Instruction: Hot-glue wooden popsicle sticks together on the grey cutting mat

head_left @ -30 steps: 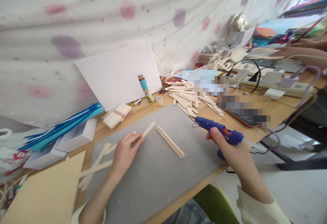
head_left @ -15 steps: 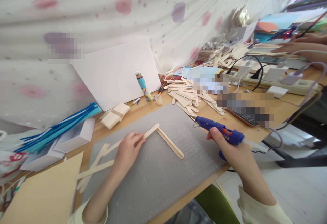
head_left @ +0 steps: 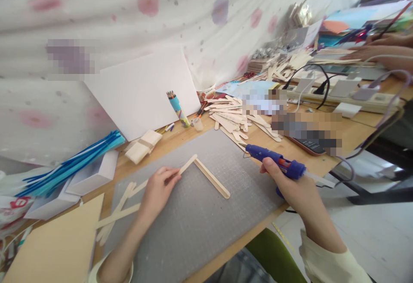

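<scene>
left hand [head_left: 161,188] – pinching one pale stick [head_left: 188,164] | right hand [head_left: 295,190] – clasping one blue glue gun [head_left: 266,155] | on mat [head_left: 200,227]: one strip [head_left: 212,177], seemingly grooved

Between my left fingers [head_left: 173,178] and right fingers [head_left: 264,168] a stick [head_left: 212,177] lies on the mat [head_left: 200,231], the loose pile [head_left: 229,117] beyond them

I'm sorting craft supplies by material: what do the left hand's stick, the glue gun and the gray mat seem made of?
Stick: likely bare wood, matte and pale tan. Glue gun: probably hard plastic, from its smooth, molded-looking blue body. Mat: plastic or rubber, hard to tell; dull with pale marks.
</scene>
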`<state>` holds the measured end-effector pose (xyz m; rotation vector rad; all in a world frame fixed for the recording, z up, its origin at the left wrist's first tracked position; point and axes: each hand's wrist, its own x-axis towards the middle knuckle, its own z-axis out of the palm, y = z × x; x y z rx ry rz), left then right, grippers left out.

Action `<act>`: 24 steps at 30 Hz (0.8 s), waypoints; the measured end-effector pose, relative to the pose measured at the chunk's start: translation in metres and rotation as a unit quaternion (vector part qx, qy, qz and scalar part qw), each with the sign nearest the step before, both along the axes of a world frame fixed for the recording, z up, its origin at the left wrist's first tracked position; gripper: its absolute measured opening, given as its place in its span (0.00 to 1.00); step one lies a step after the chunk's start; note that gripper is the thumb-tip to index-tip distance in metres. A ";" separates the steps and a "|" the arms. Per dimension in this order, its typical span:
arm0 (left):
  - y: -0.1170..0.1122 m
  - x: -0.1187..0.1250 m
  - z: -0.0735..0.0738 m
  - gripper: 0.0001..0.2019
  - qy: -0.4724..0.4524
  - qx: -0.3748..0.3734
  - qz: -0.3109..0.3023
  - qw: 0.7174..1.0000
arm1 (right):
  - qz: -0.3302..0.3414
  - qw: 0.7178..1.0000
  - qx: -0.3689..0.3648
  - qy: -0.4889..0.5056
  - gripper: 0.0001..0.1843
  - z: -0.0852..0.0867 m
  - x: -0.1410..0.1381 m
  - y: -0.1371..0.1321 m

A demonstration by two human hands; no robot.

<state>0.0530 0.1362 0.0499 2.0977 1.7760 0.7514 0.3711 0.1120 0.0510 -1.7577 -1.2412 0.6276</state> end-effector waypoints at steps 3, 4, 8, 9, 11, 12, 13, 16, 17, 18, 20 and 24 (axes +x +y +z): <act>0.000 0.000 0.000 0.13 0.004 -0.001 0.001 1.000 | 0.005 1.000 -0.005 0.011 0.28 0.001 -0.001 0.000; 0.000 0.000 0.000 0.13 0.006 0.000 0.001 1.000 | 0.006 1.000 -0.006 0.014 0.28 0.002 -0.001 0.000; -0.001 0.002 -0.001 0.12 0.013 0.004 -0.001 1.000 | 0.011 1.000 0.001 0.018 0.27 0.000 0.000 0.000; -0.001 0.002 -0.001 0.12 0.014 0.005 -0.003 1.000 | 0.005 1.000 -0.003 0.017 0.27 0.000 0.000 0.000; -0.002 0.002 -0.001 0.12 0.017 0.008 -0.004 1.000 | -0.010 1.000 -0.008 0.016 0.28 -0.001 0.000 -0.001; -0.002 0.002 -0.002 0.12 0.019 0.009 -0.004 1.000 | -0.015 1.000 -0.007 0.017 0.28 0.000 0.000 -0.001; -0.002 0.002 -0.002 0.12 0.021 0.011 -0.004 1.000 | -0.019 1.000 -0.003 0.019 0.27 0.000 0.000 -0.001; -0.002 0.000 -0.004 0.13 0.027 0.020 -0.001 0.999 | -0.025 0.999 0.008 0.025 0.26 0.001 0.001 -0.001; -0.002 0.000 -0.004 0.13 0.030 0.023 -0.001 0.999 | -0.028 0.999 0.005 0.026 0.26 0.001 0.001 -0.001; -0.003 0.000 -0.005 0.13 0.032 0.025 0.000 0.999 | -0.030 0.999 0.002 0.028 0.26 0.000 0.002 -0.001; -0.003 0.000 -0.005 0.13 0.037 0.029 0.000 0.999 | -0.030 0.999 -0.003 0.035 0.25 -0.001 0.002 0.000; -0.003 0.001 -0.004 0.12 0.049 0.024 0.002 0.999 | -0.019 1.000 0.004 0.021 0.25 -0.004 0.003 0.003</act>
